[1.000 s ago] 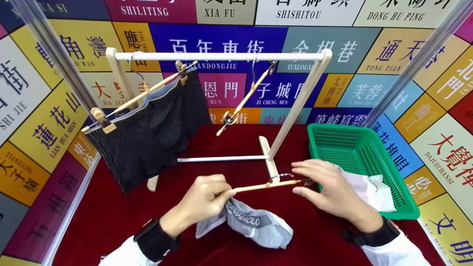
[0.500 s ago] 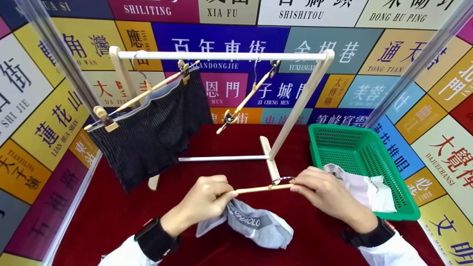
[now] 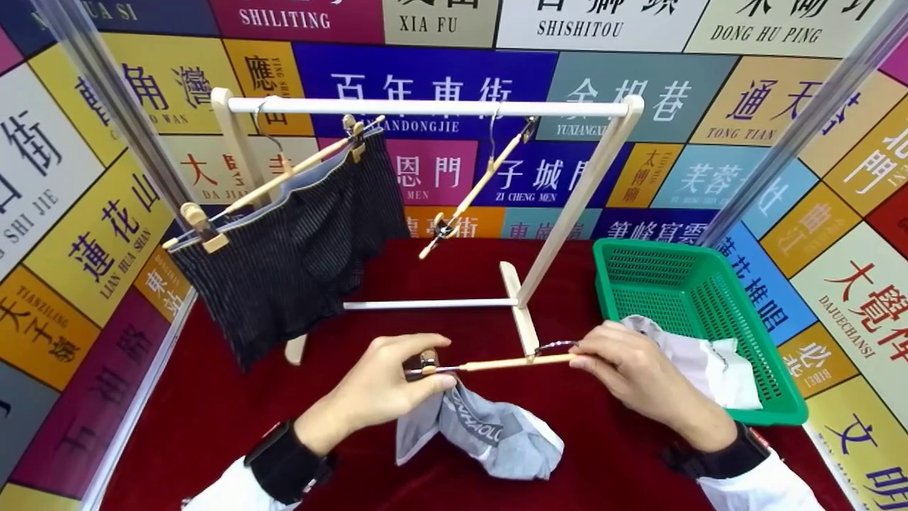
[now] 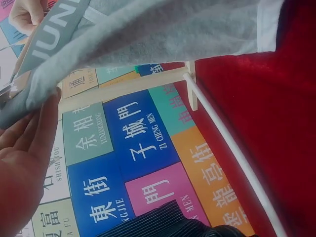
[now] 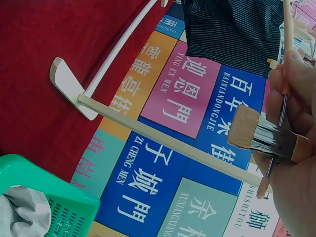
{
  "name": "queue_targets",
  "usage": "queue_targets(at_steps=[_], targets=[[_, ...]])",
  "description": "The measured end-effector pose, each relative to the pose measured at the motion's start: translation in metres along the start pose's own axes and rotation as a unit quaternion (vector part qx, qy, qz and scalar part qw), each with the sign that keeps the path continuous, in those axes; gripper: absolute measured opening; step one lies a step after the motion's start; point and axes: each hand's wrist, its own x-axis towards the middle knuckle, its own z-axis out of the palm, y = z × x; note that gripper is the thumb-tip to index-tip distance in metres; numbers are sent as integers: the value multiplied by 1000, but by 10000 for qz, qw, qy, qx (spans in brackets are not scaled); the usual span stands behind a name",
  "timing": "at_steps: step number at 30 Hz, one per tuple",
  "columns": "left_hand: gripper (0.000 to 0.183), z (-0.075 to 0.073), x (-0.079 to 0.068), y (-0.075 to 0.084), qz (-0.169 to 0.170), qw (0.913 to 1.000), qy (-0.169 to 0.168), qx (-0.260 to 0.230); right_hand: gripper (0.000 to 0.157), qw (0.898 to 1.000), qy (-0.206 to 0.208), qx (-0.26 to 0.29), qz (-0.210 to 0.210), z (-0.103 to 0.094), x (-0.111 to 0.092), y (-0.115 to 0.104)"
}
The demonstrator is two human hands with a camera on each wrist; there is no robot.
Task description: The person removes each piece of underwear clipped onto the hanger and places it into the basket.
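A wooden clip hanger (image 3: 521, 363) lies level between both hands, low over the red cloth. My right hand (image 3: 631, 369) holds its right end, fingers curled round the bar; the right wrist view shows the wooden clip (image 5: 244, 128) at that end. My left hand (image 3: 369, 387) is spread around the left end, thumb below and index finger straight above the other clip (image 3: 428, 360). From that end hangs a grey garment (image 3: 489, 433) with white lettering. In the left wrist view, the fingers (image 4: 42, 128) lie extended against the grey fabric.
A rack with a white top bar (image 3: 454, 107) stands behind, carrying black striped shorts (image 3: 298, 262) on a hanger and a bare clip hanger (image 3: 474, 191). At right is a green basket (image 3: 656, 248) with pale cloth (image 3: 709, 376) over its near side. Printed panels surround the red cloth.
My right hand came in from an open pose and took hold of the hanger's right end. My left fingers loosened from their pinch, uncovering the left clip, and the garment's left part shifted right.
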Motion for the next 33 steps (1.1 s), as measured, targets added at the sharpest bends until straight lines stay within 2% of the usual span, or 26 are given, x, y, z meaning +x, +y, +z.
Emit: queue_targets(at_steps=[4, 9, 16, 22, 28, 33], targets=[[32, 0, -1, -2, -11, 9998, 96, -196, 16, 10000, -30, -39, 49, -1, -2, 0], [14, 3, -1, -5, 311, 9986, 191, -384, 13, 10000, -46, -49, 60, -1, -4, 1], [11, 4, -1, -6, 1003, 9940, 418, -79, 13, 10000, -19, 4, 71, 0, -4, 0], [11, 3, 0, -6, 1332, 9895, 524, 194, 10, 10000, 20, 2, 59, -1, -4, -1], [10, 3, 1, -4, 1395, 9883, 571, 213, 14, 10000, 25, -8, 41, -1, -3, -1], [11, 3, 0, -2, 1233, 9906, 588, -58, 15, 10000, 17, 9, 47, -2, -2, -2]])
